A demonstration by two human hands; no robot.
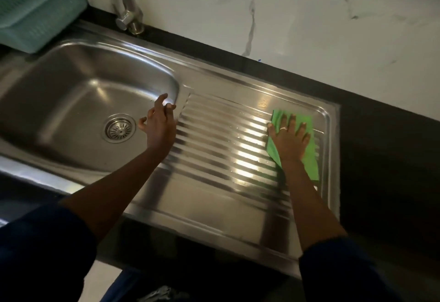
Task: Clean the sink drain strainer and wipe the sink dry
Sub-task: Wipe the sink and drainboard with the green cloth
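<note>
The right hand [289,138] lies flat, fingers spread, pressing a green cloth [309,158] onto the far right end of the ribbed drainboard [214,149] — a ring shows on one finger. The left hand [159,125] hovers at the bowl's right edge with fingers loosely parted, holding nothing. The drain strainer [118,129] sits in the bottom of the stainless sink [71,92]. Behind stand a faucet [127,13] and a teal basket [35,8] — both by the marble wall [309,15].
</note>
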